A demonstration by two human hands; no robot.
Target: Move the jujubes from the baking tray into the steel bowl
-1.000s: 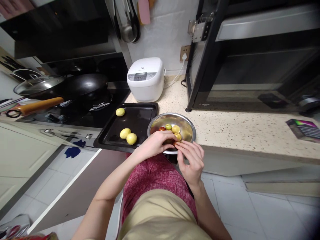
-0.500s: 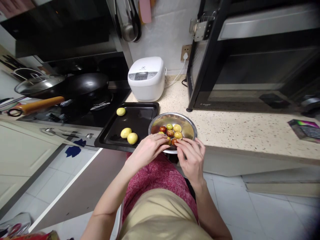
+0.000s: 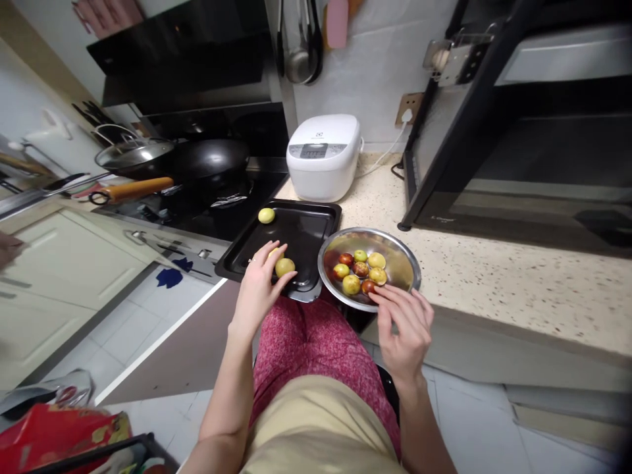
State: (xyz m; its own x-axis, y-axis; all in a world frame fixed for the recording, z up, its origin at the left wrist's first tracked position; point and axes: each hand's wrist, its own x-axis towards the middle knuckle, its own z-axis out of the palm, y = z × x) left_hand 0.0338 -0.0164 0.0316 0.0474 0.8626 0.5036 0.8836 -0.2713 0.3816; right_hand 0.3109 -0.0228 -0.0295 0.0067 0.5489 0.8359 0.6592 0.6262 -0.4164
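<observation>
Head view: left hand [image 3: 255, 288], half open, spans a yellow fruit [image 3: 285, 268] on the tray [image 3: 309, 230], hold unclear; right hand [image 3: 407, 332], loosely open, has fingertips at a red fruit [image 3: 367, 286], six o'clock inside the bowl [image 3: 401, 264], itself at the tray's three.

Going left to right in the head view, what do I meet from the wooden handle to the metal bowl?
Wooden handle, baking tray, metal bowl. Left hand overlaps the tray, right hand the bowl; both omitted.

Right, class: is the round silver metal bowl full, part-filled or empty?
Part-filled: red, yellow and green fruits lie inside the bowl, bare metal showing around them.
</observation>
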